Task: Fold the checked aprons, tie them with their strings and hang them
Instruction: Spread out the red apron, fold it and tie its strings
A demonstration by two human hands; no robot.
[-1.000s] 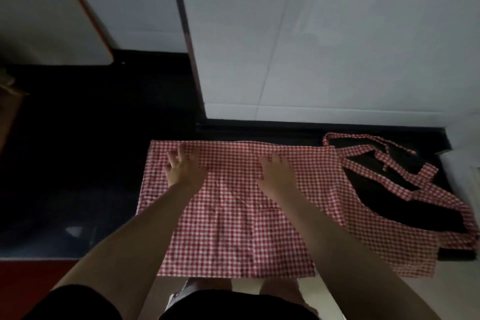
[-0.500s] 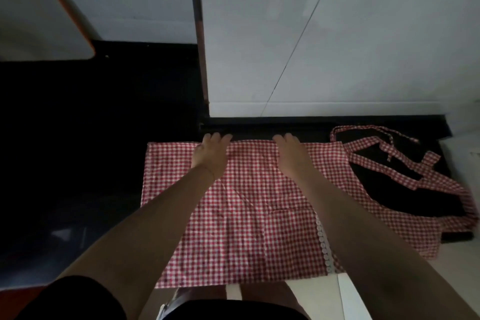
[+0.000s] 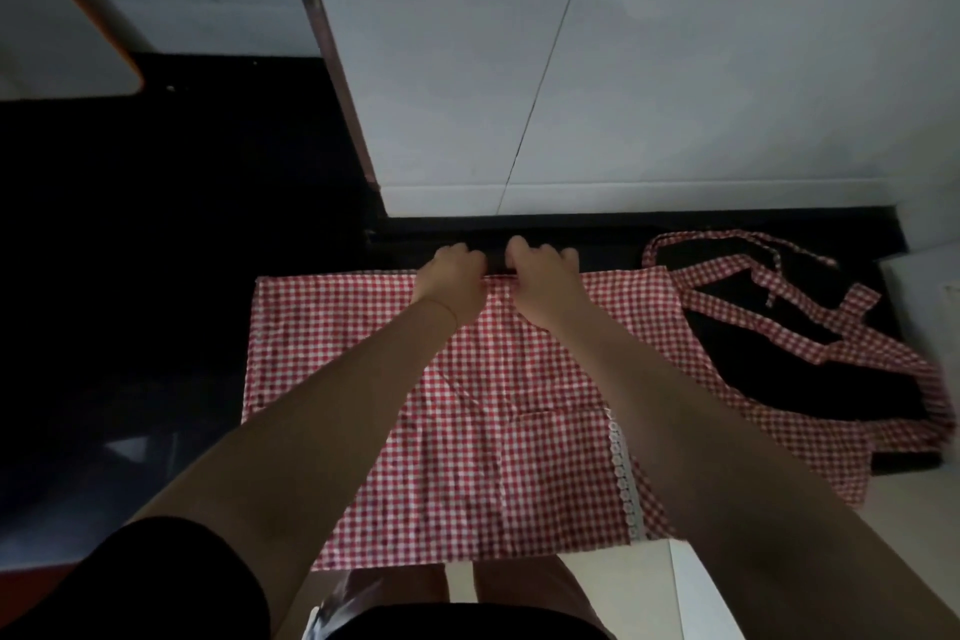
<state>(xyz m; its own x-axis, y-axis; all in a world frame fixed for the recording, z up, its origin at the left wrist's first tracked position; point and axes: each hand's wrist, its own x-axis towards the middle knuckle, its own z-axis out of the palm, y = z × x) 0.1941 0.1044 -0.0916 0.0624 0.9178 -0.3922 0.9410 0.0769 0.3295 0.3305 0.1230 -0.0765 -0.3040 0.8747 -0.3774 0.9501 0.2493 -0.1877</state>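
A red-and-white checked cloth apron lies flat on the dark counter, a strip of white lace near its right side. The left hand and right hand, side by side, curl their fingers over its far edge. Its thin strings loop to the right.

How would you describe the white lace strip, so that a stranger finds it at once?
Start from the red checked apron spread on the dark counter. Follow its near edge toward the right. There the lace strip runs as a narrow white scalloped band, the only trim that is not checked.
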